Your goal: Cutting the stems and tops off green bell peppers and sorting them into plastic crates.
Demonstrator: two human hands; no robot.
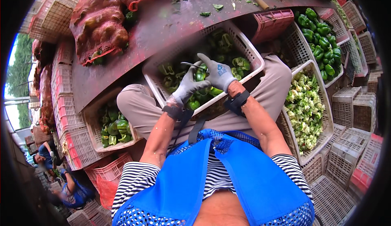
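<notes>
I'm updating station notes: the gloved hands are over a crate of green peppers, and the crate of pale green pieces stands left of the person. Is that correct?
The side is wrong: the head view shows the crate of pale green pieces standing right of the person. The rest holds.

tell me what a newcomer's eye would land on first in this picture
The bright blue vest likely grabs attention first, filling the lower middle. Next come the grey-gloved left hand and right hand, meeting around a green pepper over a pale crate at the centre. The heap of pale green pieces at right and the bulging red mesh sack at upper left also stand out.
</notes>
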